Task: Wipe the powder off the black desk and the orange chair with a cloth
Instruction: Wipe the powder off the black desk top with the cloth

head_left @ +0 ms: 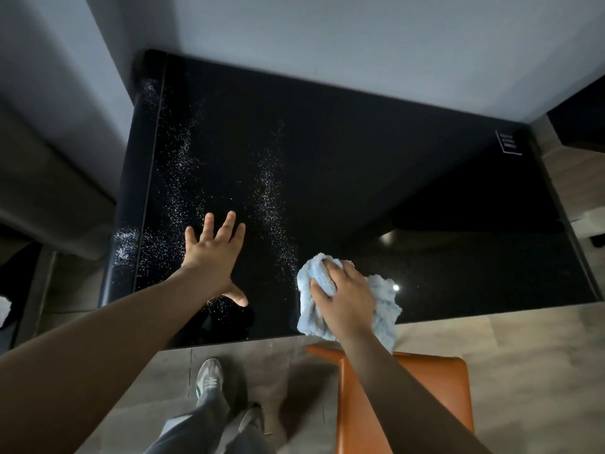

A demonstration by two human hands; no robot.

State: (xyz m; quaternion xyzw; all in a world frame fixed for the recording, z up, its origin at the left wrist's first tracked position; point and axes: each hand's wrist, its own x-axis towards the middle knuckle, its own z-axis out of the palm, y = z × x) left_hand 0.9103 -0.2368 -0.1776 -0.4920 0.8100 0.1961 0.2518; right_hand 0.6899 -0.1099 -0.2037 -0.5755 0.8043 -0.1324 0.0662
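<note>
Now I'm pressing the blue cloth [347,296], bunched in my closed right hand [345,298], on the bench [425,191] near its front edge; left hand [212,253] is lying flat, fingers spread, empty. I'm aiming long overlapping strokes leftward through the powder [271,204].

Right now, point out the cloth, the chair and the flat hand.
cloth [381,299]: head view, on the blue fabric right of the gripping hand.
chair [435,388]: head view, on the orange seat.
left hand [209,253]: head view, on the back of the hand.

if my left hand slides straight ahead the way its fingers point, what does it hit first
Likely the powder scattered on the black desk; the left hand points up and slightly right. Beyond that, only the wall.
</note>
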